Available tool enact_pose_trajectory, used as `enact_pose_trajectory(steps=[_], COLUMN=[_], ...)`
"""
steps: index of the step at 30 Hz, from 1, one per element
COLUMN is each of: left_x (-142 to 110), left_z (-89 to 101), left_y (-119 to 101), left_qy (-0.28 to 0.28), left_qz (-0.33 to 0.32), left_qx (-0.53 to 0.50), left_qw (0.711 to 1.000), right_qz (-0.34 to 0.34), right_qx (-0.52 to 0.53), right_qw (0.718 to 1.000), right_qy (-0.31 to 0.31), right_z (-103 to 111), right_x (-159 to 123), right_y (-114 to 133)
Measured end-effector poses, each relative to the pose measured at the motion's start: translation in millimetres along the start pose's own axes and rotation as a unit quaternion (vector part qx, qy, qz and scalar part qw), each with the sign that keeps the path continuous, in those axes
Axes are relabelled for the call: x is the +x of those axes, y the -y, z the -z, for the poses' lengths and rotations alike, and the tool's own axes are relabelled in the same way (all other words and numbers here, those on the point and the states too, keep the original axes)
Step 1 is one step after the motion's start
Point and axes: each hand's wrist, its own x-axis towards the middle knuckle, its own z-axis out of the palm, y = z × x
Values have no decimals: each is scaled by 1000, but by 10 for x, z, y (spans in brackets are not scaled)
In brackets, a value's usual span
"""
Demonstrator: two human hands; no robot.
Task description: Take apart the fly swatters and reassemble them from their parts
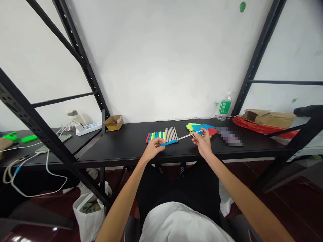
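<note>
Head view: left fingers (159,140) pinch blue handle (170,142), right fingers (207,133) silver rod (186,136); a lax grip could drop it!

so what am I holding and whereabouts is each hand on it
A blue-and-silver rod: left hand on its blue end, right hand near its silver end.

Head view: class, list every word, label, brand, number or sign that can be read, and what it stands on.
Bottle: white characters on its green label, too blurred to quote.
Small cardboard box: pale sticker, too small to read.
No text can be read for certain.
</note>
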Motion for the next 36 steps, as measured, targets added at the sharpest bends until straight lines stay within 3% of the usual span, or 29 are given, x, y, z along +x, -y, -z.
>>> enact_pose_trajectory(steps=[17, 36], left_x=[-59, -50], left_z=[9, -1], left_y=[-78, -57], left_qy=[57, 65], left_qz=[18, 16], left_qx=[35, -2], left_qw=[998, 998], right_qz=[27, 25], right_qx=[-29, -29], right_qw=[999, 999], right_qy=[-33, -5], right_z=[7, -2], right_x=[13, 7], right_y=[3, 3])
